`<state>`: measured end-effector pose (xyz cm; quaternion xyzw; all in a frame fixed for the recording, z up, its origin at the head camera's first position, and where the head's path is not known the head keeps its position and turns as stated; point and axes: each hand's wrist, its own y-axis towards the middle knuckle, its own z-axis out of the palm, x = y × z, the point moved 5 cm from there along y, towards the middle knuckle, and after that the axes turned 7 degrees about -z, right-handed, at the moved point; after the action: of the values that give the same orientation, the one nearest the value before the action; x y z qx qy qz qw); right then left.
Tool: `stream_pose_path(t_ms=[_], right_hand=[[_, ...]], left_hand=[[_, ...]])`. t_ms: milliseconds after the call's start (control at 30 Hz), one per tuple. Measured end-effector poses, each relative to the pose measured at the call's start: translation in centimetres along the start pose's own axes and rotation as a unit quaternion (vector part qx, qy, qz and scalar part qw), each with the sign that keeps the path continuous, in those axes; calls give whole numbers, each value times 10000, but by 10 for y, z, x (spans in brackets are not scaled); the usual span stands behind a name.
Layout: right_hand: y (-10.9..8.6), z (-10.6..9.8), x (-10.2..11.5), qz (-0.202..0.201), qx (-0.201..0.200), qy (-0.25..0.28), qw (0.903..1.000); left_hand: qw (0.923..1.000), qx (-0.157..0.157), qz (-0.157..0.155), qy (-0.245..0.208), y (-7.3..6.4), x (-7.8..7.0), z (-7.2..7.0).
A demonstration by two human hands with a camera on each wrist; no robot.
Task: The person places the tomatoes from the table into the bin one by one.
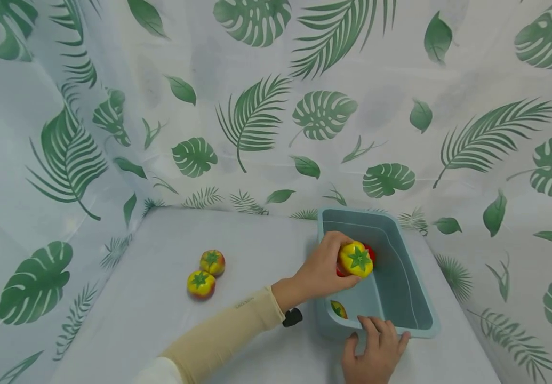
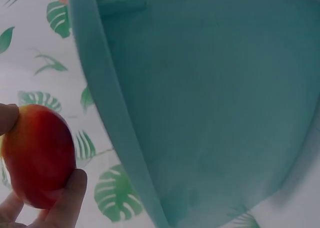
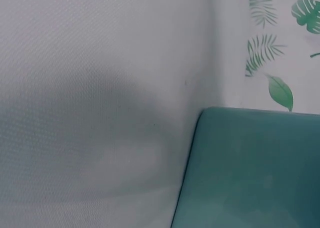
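Note:
My left hand (image 1: 321, 269) grips a yellow-and-red toy fruit (image 1: 357, 260) with a green star-shaped leaf top, its thumb and fingers on the fruit's sides. The fruit hangs over the open top of a blue-grey plastic bin (image 1: 426, 314). In the left wrist view, the same fruit (image 2: 40, 155) shows its red side between fingers and thumb, beside the bin's wall (image 2: 115, 107). My right hand (image 1: 374, 352) holds the bin's near rim, fingers over the edge and thumb against the outside. Red fruit (image 1: 370, 253) shows behind the held one, and another fruit (image 1: 338, 309) lies inside the near left corner.
Two more yellow-and-red toy fruits (image 1: 212, 262) (image 1: 201, 284) sit touching on the white table (image 1: 266, 240), left of the bin. A leaf-printed sheet (image 1: 266, 122) hangs behind the table and along both sides. A black wrist device (image 1: 292, 317) shows under the left wrist.

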<state>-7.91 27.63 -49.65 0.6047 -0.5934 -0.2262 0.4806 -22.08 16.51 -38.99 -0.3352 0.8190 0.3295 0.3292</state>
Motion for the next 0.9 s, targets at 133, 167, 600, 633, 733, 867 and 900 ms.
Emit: stream_pose_path(t_ms=[133, 167, 600, 633, 733, 867, 900], right_hand=[[1, 0, 1, -123, -215, 155, 9996], [1, 0, 1, -149, -241, 160, 9995], [1, -1, 2, -223, -265, 49, 9994], [1, -1, 1, -227, -266, 42, 9994], [-1, -1, 0, -238, -278, 31, 9993], [-1, -2, 0, -249, -322, 36, 9992], [0, -2, 0, -258, -342, 46, 9991]], left_hand=[[9994, 66, 124, 326, 0, -6, 12], [9990, 67, 153, 415, 0, -7, 14], [9977, 71, 184, 655, -6, -8, 32], [9979, 66, 169, 622, -6, -9, 32], [9987, 50, 132, 490, -5, -10, 32], [9989, 64, 122, 442, -4, -13, 33], [9988, 81, 119, 458, -4, -13, 33]])
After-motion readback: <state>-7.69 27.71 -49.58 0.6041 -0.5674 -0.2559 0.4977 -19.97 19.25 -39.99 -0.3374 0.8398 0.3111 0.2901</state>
